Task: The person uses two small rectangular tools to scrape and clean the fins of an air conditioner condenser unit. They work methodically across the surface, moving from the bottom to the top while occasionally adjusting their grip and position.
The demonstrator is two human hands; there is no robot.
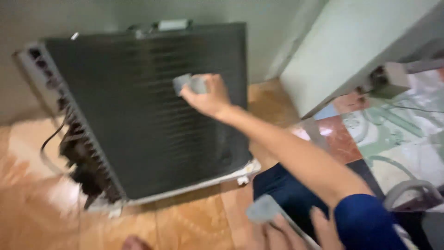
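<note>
The right hand (208,97) grips a small gray pad (188,84) against the upper part of the dark finned coil (148,120) standing on the floor (185,222), the left hand (286,231) holds a blurry gray thing (262,209) low down, and I cannot tell how much is cleaned.

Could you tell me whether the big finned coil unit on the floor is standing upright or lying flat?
Upright, leaning slightly: the finned coil unit stands on its lower edge on the floor, fins facing the camera.

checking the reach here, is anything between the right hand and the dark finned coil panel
Nothing visible. The right hand already reaches the finned coil panel, with only the small grey block in its fingers against the fins.
</note>
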